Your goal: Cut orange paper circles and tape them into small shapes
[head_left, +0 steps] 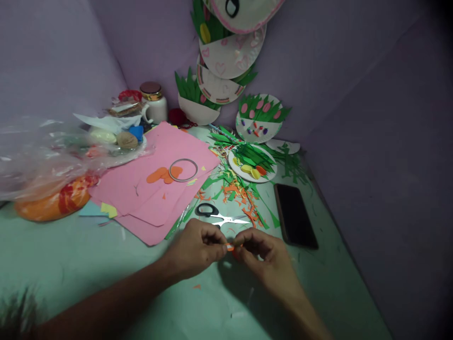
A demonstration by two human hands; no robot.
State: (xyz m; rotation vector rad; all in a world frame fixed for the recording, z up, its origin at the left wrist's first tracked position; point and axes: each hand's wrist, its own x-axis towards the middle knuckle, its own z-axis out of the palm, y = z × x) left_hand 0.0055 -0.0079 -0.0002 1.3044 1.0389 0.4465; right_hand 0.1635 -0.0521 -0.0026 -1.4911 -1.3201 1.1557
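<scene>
Between my two hands is a small orange paper piece [230,247] with a whitish patch on it. My left hand [200,248] pinches its left side with thumb and forefinger. From the other side, my right hand [262,250] pinches it too, fingertips almost meeting the left ones. Fingers cover much of the piece. Just beyond the hands lie scissors [226,219] with black handles, their blades pointing right. Orange paper ovals [159,174] rest on pink paper sheets [141,198], beside a metal ring [183,170].
A phone [296,216] lies to the right. Behind the scissors are green and orange paper scraps [240,191] and a paper plate [233,165] with cut-outs. Decorated plates [200,111] lean on the wall. A white jar [157,109] and plastic bags [46,156] stand at left.
</scene>
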